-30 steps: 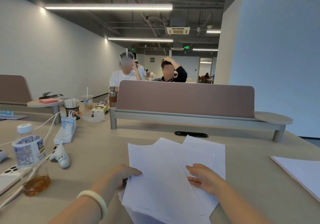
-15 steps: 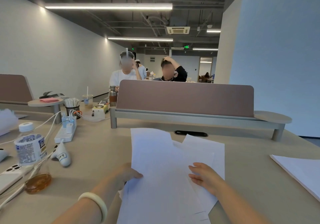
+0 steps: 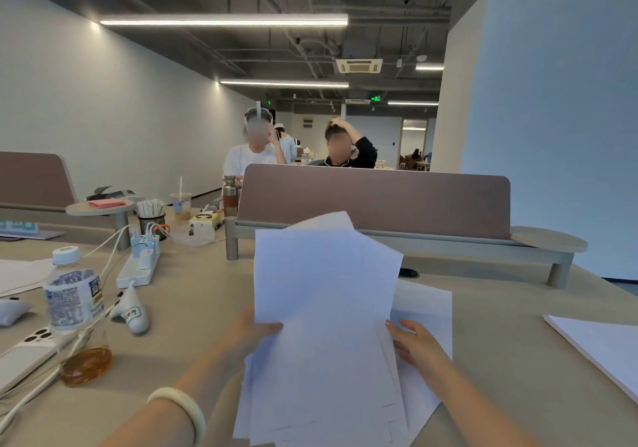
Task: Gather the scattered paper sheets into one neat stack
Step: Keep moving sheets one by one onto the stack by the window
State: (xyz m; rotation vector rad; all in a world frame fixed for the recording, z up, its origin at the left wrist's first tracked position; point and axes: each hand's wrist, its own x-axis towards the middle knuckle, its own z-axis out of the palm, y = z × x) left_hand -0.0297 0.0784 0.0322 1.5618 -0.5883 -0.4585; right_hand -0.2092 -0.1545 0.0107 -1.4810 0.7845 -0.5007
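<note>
A beige surface is seen, on whose near middle the paper sheets are held, tilted up and unevenly fanned, one sheet left flat beneath. Their left edge is pinched by the left hand, thumb on top. The right hand is laid against their right edge, fingers released. At far left, a clear bottle is shown with amber liquid at its base; its label print cannot be read. White sticks are kept in a mesh cup.

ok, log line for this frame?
step: gathering | left grip: holds paper sheets, left edge, tilted up | right grip: open, at right edge | alignment: uneven, corners fanned
</note>
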